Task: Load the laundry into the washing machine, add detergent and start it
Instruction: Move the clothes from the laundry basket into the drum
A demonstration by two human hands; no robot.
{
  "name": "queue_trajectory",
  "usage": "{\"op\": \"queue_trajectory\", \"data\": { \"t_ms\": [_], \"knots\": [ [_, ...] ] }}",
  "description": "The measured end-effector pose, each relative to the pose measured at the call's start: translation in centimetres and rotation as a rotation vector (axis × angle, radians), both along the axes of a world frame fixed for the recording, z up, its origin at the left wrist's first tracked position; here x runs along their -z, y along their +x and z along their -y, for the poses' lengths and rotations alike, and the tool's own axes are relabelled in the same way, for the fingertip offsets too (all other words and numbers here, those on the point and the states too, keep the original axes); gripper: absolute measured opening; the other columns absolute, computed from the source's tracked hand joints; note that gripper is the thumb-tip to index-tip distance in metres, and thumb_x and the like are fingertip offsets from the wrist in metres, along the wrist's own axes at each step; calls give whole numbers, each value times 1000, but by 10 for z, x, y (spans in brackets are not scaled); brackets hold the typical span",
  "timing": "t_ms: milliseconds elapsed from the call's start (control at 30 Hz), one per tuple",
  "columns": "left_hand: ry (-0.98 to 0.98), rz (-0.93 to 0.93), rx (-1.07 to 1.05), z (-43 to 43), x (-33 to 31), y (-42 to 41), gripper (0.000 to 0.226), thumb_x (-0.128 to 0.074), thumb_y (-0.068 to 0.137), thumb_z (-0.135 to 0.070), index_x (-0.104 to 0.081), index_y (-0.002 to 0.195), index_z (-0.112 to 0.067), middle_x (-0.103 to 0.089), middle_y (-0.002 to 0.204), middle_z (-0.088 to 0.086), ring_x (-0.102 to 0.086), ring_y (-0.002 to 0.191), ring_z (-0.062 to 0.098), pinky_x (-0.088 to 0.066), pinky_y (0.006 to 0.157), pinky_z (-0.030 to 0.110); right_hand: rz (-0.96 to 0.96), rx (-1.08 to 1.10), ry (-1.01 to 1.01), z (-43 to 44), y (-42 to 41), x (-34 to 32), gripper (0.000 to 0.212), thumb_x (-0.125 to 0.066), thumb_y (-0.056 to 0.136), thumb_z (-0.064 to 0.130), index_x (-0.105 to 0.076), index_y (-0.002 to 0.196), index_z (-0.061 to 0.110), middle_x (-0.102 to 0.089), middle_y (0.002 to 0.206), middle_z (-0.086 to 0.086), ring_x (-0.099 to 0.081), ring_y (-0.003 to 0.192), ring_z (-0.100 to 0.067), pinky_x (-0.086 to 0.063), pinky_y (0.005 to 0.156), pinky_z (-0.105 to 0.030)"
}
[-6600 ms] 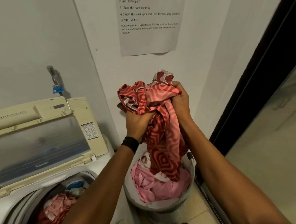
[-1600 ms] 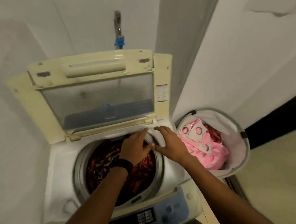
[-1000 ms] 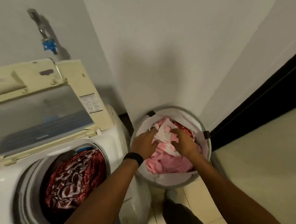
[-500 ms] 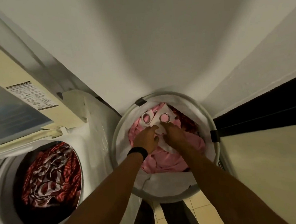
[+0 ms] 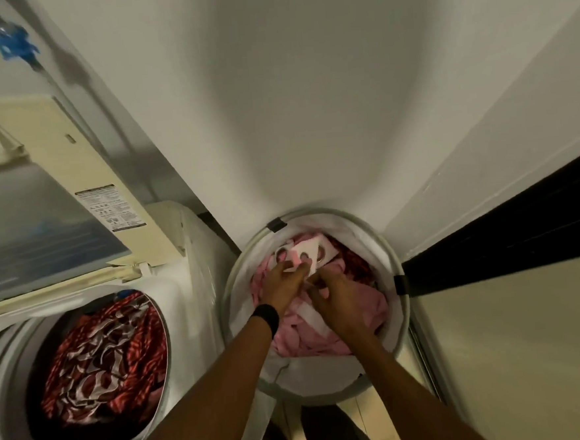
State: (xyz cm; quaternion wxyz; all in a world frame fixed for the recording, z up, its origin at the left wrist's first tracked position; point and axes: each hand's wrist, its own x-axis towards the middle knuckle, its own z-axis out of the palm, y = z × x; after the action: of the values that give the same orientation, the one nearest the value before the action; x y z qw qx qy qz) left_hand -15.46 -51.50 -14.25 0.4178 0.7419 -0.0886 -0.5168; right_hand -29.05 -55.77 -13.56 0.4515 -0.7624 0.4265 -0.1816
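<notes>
Both hands, left hand (image 5: pixel 281 285) and right hand (image 5: pixel 339 302), have moved from the washing machine (image 5: pixel 191 295) into the laundry basket (image 5: pixel 396 260) just beside it; fingers now curling into the pink fabric (image 5: pixel 373 306), next load begun.

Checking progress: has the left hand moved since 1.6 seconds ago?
Yes. The left hand went rightward, from the washing machine drum into the laundry basket.

Both hands (image 5: pixel 307 292) have apparently begun gathering the pink cloth (image 5: pixel 366 303).
</notes>
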Motion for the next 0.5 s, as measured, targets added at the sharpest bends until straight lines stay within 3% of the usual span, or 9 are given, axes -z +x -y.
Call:
{"op": "queue_trajectory", "data": {
  "t_ms": [67, 167, 233, 300, 433, 500],
  "knots": [
    [-99, 119, -35, -5, -19, -4, 28, -74, 95, -33, -73, 115, -14, -77, 109, 6, -72, 103, 25, -60, 93, 40, 44, -83, -23, -16, -4, -19, 4, -70, 96, 10, -71, 94, 7, -71, 89, 0, -63, 85, -9, -52, 78, -26],
    [-140, 186, -32, -11, -48, 1, 18, -67, 99, -25, -74, 114, -17, -77, 107, 3, -72, 102, 24, -60, 93, 43, 73, -199, 17, -25, -7, -40, 13, -66, 97, 8, -71, 109, 10, -70, 111, -2, -62, 105, -19, -51, 94, -42],
    [-184, 208, -38, -16, -70, 8, 15, -65, 101, -19, -74, 113, -17, -77, 104, 2, -72, 96, 20, -60, 84, 33, 145, -150, -15, -21, -10, -58, 23, -65, 93, 6, -68, 115, 13, -64, 122, -3, -58, 114, -23, -51, 97, -47],
    [-229, 241, -45, -20, -89, 17, 9, -65, 100, -17, -74, 98, -18, -75, 94, -1, -70, 84, 13, -54, 73, 23, 222, -25, -94, -3, -7, -70, 41, -67, 79, 3, -62, 120, 11, -61, 123, -5, -58, 112, -28, -51, 93, -52],
    [-305, 225, 76, -33, -135, 32, 26, -66, 99, -19, -71, 74, -20, -71, 69, -10, -64, 65, 1, -48, 66, 12, -35, -164, -127, 37, 8, -89, 86, -82, 78, 5, -39, 153, 6, -47, 153, -13, -44, 141, -36, -38, 114, -54],
    [-343, 189, 117, -37, -155, 41, 29, -63, 101, -17, -68, 72, -13, -68, 68, -5, -62, 66, 6, -50, 69, 15, -176, -257, -82, 48, 12, -94, 82, -81, 85, 13, -39, 156, 15, -45, 155, -9, -44, 142, -35, -35, 117, -50]
  ]
}}
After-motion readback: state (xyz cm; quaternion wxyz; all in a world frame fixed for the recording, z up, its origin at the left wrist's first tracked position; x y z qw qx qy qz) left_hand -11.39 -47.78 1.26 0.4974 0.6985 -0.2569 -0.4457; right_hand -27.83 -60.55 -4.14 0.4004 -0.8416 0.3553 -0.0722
